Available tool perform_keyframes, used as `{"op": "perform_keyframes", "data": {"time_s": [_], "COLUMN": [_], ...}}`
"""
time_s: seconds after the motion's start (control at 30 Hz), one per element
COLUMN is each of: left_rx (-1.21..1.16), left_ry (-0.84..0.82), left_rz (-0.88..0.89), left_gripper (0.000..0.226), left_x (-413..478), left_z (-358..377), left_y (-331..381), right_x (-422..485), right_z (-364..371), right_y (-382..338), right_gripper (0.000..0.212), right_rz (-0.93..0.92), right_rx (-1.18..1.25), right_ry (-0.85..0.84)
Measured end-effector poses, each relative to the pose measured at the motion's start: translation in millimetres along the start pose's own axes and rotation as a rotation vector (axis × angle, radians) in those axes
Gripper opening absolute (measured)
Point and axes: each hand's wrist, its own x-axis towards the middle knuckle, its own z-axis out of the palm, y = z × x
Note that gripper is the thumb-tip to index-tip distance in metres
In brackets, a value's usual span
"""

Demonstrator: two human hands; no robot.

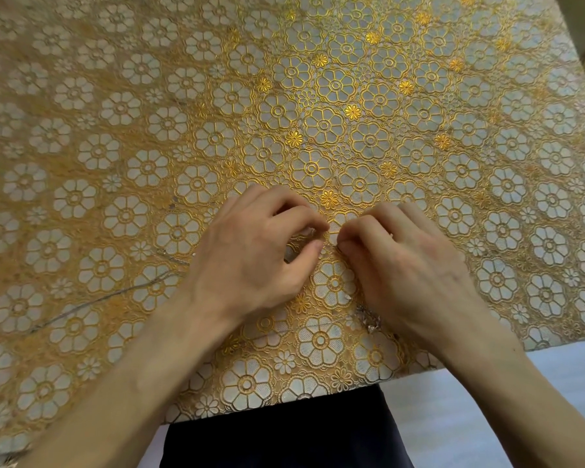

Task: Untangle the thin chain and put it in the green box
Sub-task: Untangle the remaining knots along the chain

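Far left: thin chain (115,295) trails over gold floral tablecloth (352,96), strand running under left hand (250,255); left fingers curled, thumb and forefinger pinching chain; short stretch bridges to right hand (409,268), fingertips nipped tight on it; small tangled clump beside right wrist.

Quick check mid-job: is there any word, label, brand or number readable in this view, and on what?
None: no text can be read anywhere in this view.
The tablecloth carries only a gold flower pattern, no lettering.
The thin chain, pinched by the left hand and the right hand, shows no tag or marking.
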Motion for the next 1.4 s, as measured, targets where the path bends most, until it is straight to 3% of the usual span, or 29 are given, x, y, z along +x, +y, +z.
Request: {"op": "perform_keyframes", "data": {"time_s": [0.33, 0.67, 0.8, 1.17, 1.4], "left_rx": [-0.162, -0.278, -0.346, -0.396, -0.413], "left_ry": [0.080, 0.078, 0.067, -0.011, -0.035], "left_rz": [-0.034, -0.106, -0.133, -0.182, -0.205], "left_gripper": [0.012, 0.012, 0.009, 0.005, 0.009], "left_x": [-2.1, -2.5, -1.1, 1.2, 1.9], "left_z": [5.0, 1.4, -0.8, -6.5, -8.6], "left_y": [7.1, 9.8, 9.3, 9.7, 9.9], "right_x": [-0.2, -1.2, -0.7, -1.0, 1.6], "right_z": [-5.3, -7.0, -11.8, -7.8, -7.1], "right_y": [-11.5, -15.1, -11.2, -4.2, -5.9], "right_gripper": [0.011, 0.012, 0.013, 0.011, 0.011], "right_rz": [0.297, 0.435, 0.395, 0.075, 0.011], "right_rx": [0.448, 0.681, 0.635, 0.337, 0.304], "right_ry": [-0.007, 0.012, 0.023, 0.217, 0.200]}}
